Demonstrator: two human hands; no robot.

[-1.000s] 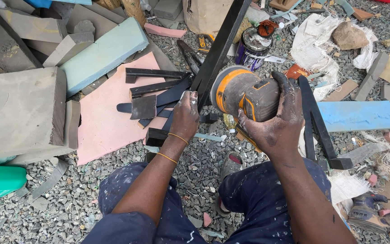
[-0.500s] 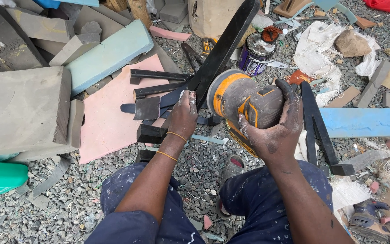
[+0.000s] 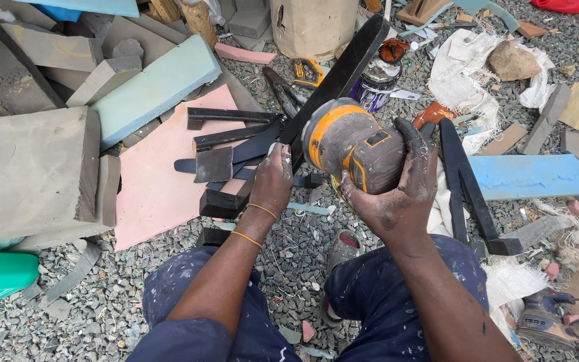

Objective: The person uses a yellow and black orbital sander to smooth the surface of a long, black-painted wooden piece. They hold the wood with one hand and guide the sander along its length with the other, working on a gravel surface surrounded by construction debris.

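My right hand (image 3: 400, 191) grips a dusty grey and orange power sander (image 3: 353, 144), held over a long black-painted wooden piece (image 3: 343, 70) that slants up from my lap to the top middle. My left hand (image 3: 273, 181) is closed around the lower end of that black piece, just left of the sander. Two thin gold bangles sit on my left wrist. I am seated on gravel with my legs in paint-spattered blue trousers.
Several black wooden pieces (image 3: 232, 141) lie on a pink foam sheet (image 3: 152, 194) at the left. Grey and teal foam blocks (image 3: 28, 167) are stacked further left. A black frame (image 3: 464, 188), a blue foam sheet (image 3: 531, 177), white rags, a paint tin (image 3: 373, 90) and another power tool (image 3: 561, 325) lie around on the right.
The sander in my right hand has shifted slightly left and up along the black piece. My left hand keeps its hold on the piece's lower end.
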